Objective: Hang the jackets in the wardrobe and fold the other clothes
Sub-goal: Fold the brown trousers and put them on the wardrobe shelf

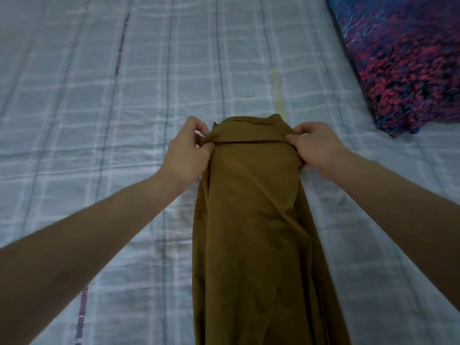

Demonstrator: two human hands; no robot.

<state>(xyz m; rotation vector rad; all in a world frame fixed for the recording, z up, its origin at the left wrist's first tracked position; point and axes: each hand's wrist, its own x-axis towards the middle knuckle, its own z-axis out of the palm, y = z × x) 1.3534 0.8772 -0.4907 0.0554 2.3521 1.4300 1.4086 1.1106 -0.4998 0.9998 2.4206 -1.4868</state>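
While both hands' fingers [291,138] pinch brown garment [251,207] top, hem cut off (bottom edge).

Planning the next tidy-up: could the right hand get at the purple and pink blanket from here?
Probably yes, once freed: the right hand now pinches the brown garment, and only bare bed sheet lies between it and the blanket.

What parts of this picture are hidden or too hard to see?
- Brown garment: head view; its lower end runs off the bottom edge, so its kind is unclear.
- Left hand and right hand: the fingertips pinching the folded top edge are tucked into the cloth.
- Red-and-blue patterned fabric: cut off by the top and right edges; what it is can't be told.
- Plaid bedsheet: printed marks are blurred, unreadable.
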